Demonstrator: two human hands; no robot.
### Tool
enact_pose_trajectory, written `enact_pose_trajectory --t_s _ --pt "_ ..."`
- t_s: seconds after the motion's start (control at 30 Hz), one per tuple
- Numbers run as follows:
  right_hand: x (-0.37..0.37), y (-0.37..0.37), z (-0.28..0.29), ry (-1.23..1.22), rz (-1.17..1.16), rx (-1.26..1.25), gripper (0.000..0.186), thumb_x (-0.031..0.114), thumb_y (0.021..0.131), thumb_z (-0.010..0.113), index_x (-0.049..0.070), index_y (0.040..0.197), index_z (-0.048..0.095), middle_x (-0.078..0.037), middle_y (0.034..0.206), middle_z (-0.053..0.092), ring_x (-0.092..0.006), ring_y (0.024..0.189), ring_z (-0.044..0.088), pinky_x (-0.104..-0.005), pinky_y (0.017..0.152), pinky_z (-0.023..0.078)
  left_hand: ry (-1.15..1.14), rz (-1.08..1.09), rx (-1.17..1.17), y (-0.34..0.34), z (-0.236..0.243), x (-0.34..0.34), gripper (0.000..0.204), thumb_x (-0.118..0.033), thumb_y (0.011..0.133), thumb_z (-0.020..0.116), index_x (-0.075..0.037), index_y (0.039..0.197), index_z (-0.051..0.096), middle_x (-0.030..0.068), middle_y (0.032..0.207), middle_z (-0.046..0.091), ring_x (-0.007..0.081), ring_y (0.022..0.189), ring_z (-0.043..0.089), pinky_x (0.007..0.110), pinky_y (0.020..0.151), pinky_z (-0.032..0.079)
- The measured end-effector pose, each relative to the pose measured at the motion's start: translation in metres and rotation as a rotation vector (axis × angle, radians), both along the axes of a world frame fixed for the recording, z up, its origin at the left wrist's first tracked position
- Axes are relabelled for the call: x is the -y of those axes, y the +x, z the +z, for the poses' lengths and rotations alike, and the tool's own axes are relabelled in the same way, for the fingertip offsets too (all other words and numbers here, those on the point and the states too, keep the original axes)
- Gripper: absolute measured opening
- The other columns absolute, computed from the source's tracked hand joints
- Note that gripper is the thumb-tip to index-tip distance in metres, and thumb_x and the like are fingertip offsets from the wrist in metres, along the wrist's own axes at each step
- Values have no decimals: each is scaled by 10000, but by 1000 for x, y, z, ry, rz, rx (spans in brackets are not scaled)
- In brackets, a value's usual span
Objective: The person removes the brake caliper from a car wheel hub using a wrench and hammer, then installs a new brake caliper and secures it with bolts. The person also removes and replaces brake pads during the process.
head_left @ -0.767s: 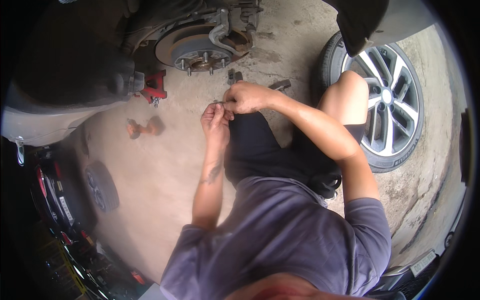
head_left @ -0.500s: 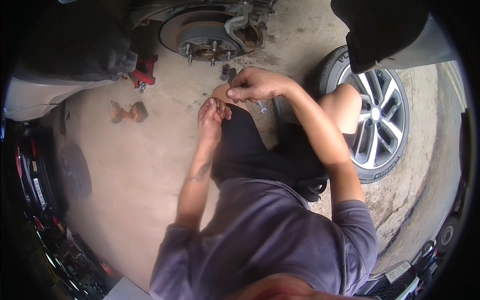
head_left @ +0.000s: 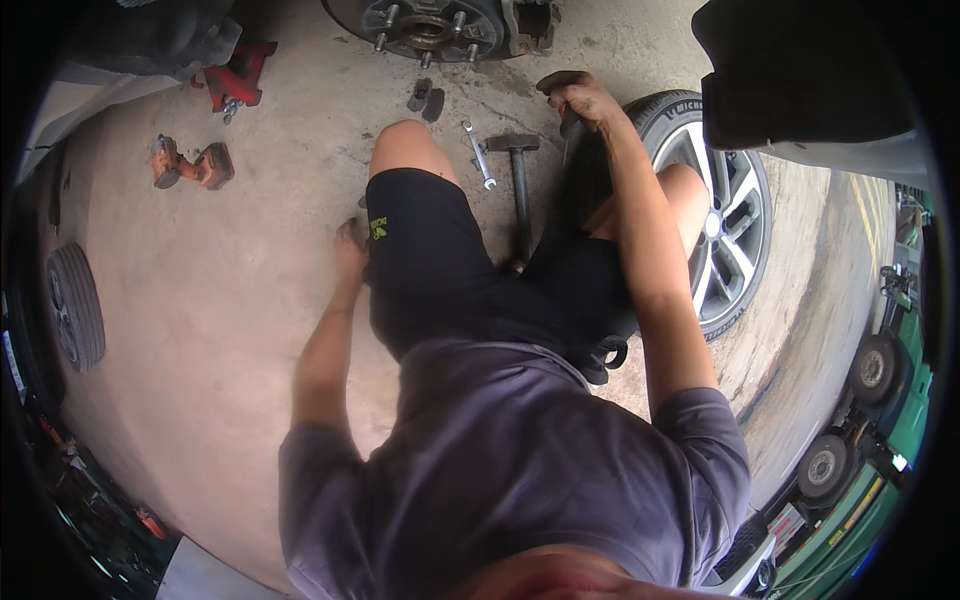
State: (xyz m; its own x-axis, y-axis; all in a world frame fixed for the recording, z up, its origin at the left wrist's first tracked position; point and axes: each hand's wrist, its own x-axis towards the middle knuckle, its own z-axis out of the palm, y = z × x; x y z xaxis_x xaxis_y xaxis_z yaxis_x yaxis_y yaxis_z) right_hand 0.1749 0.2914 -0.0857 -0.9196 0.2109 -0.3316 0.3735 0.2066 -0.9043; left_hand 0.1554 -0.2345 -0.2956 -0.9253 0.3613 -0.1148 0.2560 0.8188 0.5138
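Observation:
My right hand (head_left: 590,100) is closed on a dark tool (head_left: 571,123), too small to identify, near the tire at upper right. My left hand (head_left: 350,244) is low beside my left thigh, its fingers partly hidden and blurred. Between my knees and to their front lie a combination wrench (head_left: 478,152), a long-handled hammer (head_left: 520,190) and two small dark pads (head_left: 433,104). Above them is a rusty wheel hub (head_left: 432,32) with several studs.
A red jack stand (head_left: 240,75) and an orange cordless tool (head_left: 192,160) are at upper left. An alloy wheel (head_left: 742,230) lies beside my right leg. A dark wheel-arch liner (head_left: 780,70) overhangs at upper right. Another tire (head_left: 85,300) is far left, a green truck (head_left: 900,420) far right.
My hands have separated: the right reached up and right and now grips a dark tool; the left dropped beside my thigh. The view has shifted, uncovering the wrench and hammer.

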Motion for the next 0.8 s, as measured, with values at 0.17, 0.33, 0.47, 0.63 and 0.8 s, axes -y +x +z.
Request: enact_pose_trajectory --t_s 0.17,0.33,0.47,0.63,0.8 --pt "35 0 -60 42 187 160 229 136 696 616 -6 870 664 -50 725 608 -143 630 530 -284 549 435 191 -173 33 14 -20 -45 528 -316 889 515 -21 1322 452 154 1422 387 369 1364 290 507 1063 334" --pt "57 11 -23 64 403 469 281 117 753 586 39 1016 645 -14 783 586 -137 740 592 -254 619 441 123 -69 -37 16 -36 -68 415 -269 882 520 -2 1198 546 180 1344 462 380 1317 369 516 1033 364" --pt "60 11 -30 -4 441 645 425 144 690 586 95 1111 625 -43 1003 645 -182 875 623 -416 755 477 277 277 -83 5 -27 -66 218 -128 895 538 8 1062 572 182 1067 597 324 1006 572 430 889 457" --pt "51 4 -50 -41 427 645 386 144 763 584 53 1138 596 -70 1041 642 -195 874 638 -395 678 552 1288 1116 378 -24 35 -20 185 -66 967 423 14 1090 537 116 986 621 282 860 581 423 784 485" --pt "44 -4 -99 41 579 483 343 176 817 586 40 1132 590 -76 1010 637 -186 836 633 -314 587 577 1923 665 449 -61 104 57 422 -257 966 352 27 1243 497 180 1232 569 332 1143 548 461 1011 425"
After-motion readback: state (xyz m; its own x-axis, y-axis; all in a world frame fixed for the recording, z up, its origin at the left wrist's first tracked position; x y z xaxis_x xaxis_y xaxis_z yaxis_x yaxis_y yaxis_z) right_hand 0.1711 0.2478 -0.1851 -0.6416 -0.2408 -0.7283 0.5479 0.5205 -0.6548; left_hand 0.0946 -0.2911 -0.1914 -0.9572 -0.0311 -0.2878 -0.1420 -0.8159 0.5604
